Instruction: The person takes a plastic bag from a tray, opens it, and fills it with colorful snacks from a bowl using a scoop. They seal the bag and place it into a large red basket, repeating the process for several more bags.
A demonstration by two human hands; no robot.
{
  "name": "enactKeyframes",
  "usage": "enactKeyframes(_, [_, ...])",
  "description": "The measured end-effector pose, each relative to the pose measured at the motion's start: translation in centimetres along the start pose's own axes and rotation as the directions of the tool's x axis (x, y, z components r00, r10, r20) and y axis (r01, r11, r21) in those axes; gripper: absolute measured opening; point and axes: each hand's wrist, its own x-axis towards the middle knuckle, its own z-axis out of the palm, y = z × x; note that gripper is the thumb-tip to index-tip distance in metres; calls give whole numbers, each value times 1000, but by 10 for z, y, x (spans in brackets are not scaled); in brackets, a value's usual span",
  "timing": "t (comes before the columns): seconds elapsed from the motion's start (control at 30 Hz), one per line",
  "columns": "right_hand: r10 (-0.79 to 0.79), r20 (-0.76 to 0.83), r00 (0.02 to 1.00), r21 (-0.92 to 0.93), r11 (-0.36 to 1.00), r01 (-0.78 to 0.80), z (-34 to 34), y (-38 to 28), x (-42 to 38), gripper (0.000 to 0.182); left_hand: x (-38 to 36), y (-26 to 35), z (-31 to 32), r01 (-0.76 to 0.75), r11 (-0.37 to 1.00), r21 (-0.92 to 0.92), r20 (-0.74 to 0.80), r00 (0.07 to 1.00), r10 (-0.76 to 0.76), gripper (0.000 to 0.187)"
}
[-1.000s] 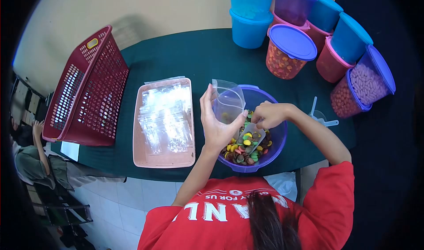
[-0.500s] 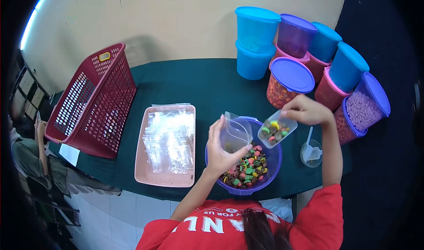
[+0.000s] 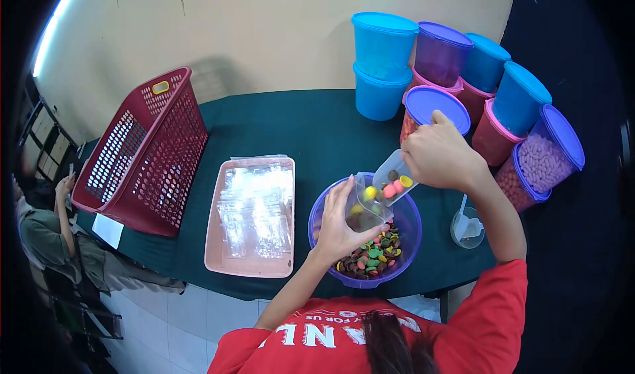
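Note:
My left hand point(image 3: 338, 223) is closed around a clear plastic bag point(image 3: 362, 216), its mouth open above a purple basin point(image 3: 415, 245). Brown, green, pink and yellow button-shaped candies point(image 3: 374, 258) lie in the basin. My right hand point(image 3: 442, 154) grips a translucent scoop point(image 3: 383, 172), tilted down to the left with its lip at the bag's mouth. Pink, yellow and brown candies slide along the scoop, and a few yellow and green ones show at the bag. The scoop's handle is hidden by my fingers.
A pink tray point(image 3: 213, 245) of clear bags lies left of the basin, beyond it a maroon basket point(image 3: 142, 156). Lidded tubs point(image 3: 383, 43) stand stacked at the back right. A small clear cup point(image 3: 467, 232) with a white spoon sits to the right. Another person point(image 3: 49, 235) is at far left.
My right hand has moved the scoop left and tipped it into the bag's mouth, and candies now run down it. My left hand keeps the bag over the basin.

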Motion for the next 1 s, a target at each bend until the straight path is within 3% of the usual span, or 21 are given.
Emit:
enactKeyframes(0.07, [1, -166, 986, 5, 1000, 0, 4, 6, -7, 19, 0, -1, 0, 4, 1000, 5, 1, 1000, -4, 91])
enactKeyframes(0.17, [113, -228, 967, 84, 992, -96, 2, 17, -24, 20, 0, -3, -1, 5, 1000, -19, -9, 1000, -5, 92])
enactKeyframes(0.27, [167, -140, 976, 139, 979, -148, 19, 14, -44, 22, 1, -3, -2, -8, 999, -31, -48, 999, 7, 91])
enactKeyframes(0.37, [95, 158, 983, 218, 968, -128, 60, -10, -46, 23, 3, -3, -3, 51, 996, -66, -53, 997, -55, 91])
enactKeyframes(0.4, [32, -38, 999, 352, 936, -16, 81, -17, -46, 28, 3, -3, -2, 44, 997, -65, -63, 997, -48, 91])
enactKeyframes(0.43, [-3, -236, 972, 459, 881, 115, 93, -24, -47, 35, 3, -4, -2, 38, 997, -64, -72, 996, -43, 92])
enactKeyframes(0.47, [16, -241, 970, 580, 804, 131, 95, -30, -46, 46, 2, -5, -1, 45, 997, -63, -74, 996, -49, 92])
enactKeyframes(0.5, [63, -235, 970, 776, 613, 148, 92, -39, -42, 45, 2, -7, 0, 26, 997, -72, -93, 995, -33, 93])
enactKeyframes(0.57, [190, -343, 920, 851, 478, 218, 111, -58, -37, 45, 3, -5, 0, 7, 997, -79, -125, 992, -17, 94])
enactKeyframes(0.6, [230, -246, 941, 951, 245, 189, 110, -66, -37, 50, 4, -2, -2, 0, 997, -72, -145, 989, -11, 94])
enactKeyframes(0.63, [220, -253, 942, 948, 249, 197, 110, -72, -38, 50, 5, 0, -3, -8, 998, -63, -167, 986, -3, 95])
enactKeyframes(0.7, [277, -271, 922, 937, -143, 319, 108, -83, -41, 63, 0, 9, -3, -8, 998, -69, -179, 984, -4, 97])
enactKeyframes(0.73, [185, -349, 919, 926, -79, 368, 101, -86, -45, 77, -5, 23, -6, -2, 993, -120, -207, 978, -23, 99])
enactKeyframes(0.77, [128, -351, 928, 903, -214, 371, 92, -95, -53, 87, -10, 37, -8, 2, 985, -171, -234, 971, -42, 100])
enactKeyframes(0.83, [109, -474, 874, 861, -153, 485, 77, -107, -63, 93, -22, 64, -20, -75, 825, -561, -221, 973, -62, 92])
enactKeyframes(0.9, [70, -529, 846, 843, -67, 533, 59, -107, -74, 92, -29, 90, -36, -146, 855, -499, -227, 973, 34, 82])
enactKeyframes(0.93, [171, -510, 843, 795, -279, 538, 55, -118, -78, 87, -32, 100, -42, -172, 878, -447, -236, 969, 70, 78])
enactKeyframes(0.97, [214, -577, 788, 781, -136, 609, 53, -117, -81, 76, -36, 107, -44, -199, 899, -391, -246, 963, 106, 74])
enactKeyframes(1.0, [240, -583, 777, 783, -89, 615, 55, -116, -85, 68, -42, 110, -42, -215, 884, -415, -308, 948, 85, 66])
